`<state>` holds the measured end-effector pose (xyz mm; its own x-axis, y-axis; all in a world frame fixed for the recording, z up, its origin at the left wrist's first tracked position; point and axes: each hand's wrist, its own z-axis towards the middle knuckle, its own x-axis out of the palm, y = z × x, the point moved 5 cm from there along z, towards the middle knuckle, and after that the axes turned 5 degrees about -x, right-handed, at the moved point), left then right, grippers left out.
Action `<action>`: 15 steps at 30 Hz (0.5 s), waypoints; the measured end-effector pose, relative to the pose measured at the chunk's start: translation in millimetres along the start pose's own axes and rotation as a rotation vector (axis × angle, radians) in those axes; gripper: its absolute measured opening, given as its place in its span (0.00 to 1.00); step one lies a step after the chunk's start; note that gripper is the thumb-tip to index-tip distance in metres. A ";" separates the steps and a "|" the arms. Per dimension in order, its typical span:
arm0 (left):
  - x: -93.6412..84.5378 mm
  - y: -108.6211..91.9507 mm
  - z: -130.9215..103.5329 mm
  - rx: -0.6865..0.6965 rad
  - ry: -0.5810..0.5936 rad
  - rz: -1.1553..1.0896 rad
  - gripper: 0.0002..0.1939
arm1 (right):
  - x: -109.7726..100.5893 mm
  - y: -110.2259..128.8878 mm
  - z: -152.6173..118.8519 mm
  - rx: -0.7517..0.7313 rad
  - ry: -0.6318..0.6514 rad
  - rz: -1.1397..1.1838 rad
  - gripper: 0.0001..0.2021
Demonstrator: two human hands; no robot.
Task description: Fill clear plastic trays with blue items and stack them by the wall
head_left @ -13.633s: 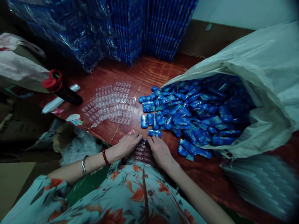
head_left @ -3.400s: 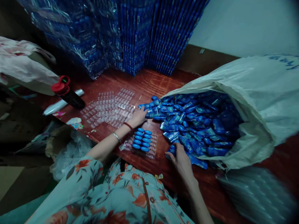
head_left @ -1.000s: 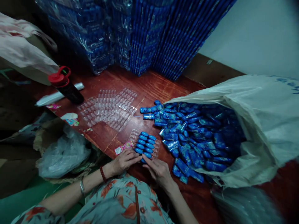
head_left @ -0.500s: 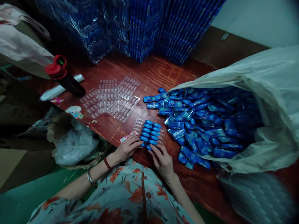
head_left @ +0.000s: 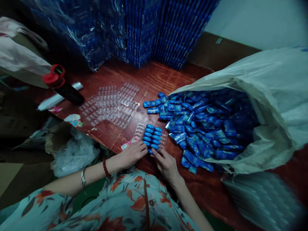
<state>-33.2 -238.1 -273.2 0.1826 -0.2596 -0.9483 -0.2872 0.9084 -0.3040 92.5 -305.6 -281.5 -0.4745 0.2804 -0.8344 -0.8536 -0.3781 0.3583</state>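
Glossy blue capsule-shaped pieces [head_left: 148, 130] lie in two columns on a clear moulded plastic tray [head_left: 140, 129] near the table's front edge. My left hand [head_left: 133, 154] is closed at the near left end of the columns. Its fingers cover whatever lies under them. On the near right, my right hand [head_left: 167, 163] pinches at the nearest blue piece, with thumb and fingertips close together. More empty clear trays [head_left: 110, 104] overlap on the table just beyond. A pink printed card [head_left: 129, 142] sticks out beside my left hand.
A white sack [head_left: 271, 77] lies open at the right, spilling blue wrapped pieces [head_left: 176, 128] toward the tray. Stacked blue packs [head_left: 144, 35] stand along the back. At the left are a black bottle with a red lid [head_left: 72, 93] and a clear plastic bag [head_left: 74, 154] below the table edge.
My left hand has moved forward and flattened over the near left end of the columns. My right fingertips stay by the nearest piece. The whole view has shifted slightly.
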 end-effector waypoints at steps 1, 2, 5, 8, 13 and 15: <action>1.8 0.5 0.0 -0.030 0.008 0.011 0.11 | -0.9 -0.5 0.6 -0.014 -0.010 -0.020 0.13; 3.4 1.3 -1.3 -0.052 -0.002 0.013 0.11 | -1.5 -1.1 0.8 -0.026 -0.018 -0.031 0.14; 5.1 6.2 -12.1 -0.065 -0.102 -0.041 0.17 | -1.7 -4.5 -2.0 -0.030 -0.034 -0.014 0.15; 1.3 17.1 -28.9 -0.154 -0.279 -0.159 0.21 | -3.8 -6.9 -9.0 0.008 -0.103 -0.006 0.19; 10.8 34.5 -63.0 -0.665 -0.551 -0.468 0.12 | -12.8 3.9 -11.2 0.040 -0.279 -0.022 0.24; 23.2 37.7 -73.7 -0.881 -0.578 -0.572 0.14 | -12.8 12.5 -1.5 0.026 -0.263 -0.065 0.22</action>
<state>-109.1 -234.0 -313.4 0.8240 -0.1623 -0.5428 -0.5308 0.1140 -0.8398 88.2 -315.2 -267.0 -0.4554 0.5243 -0.7195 -0.8876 -0.3298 0.3215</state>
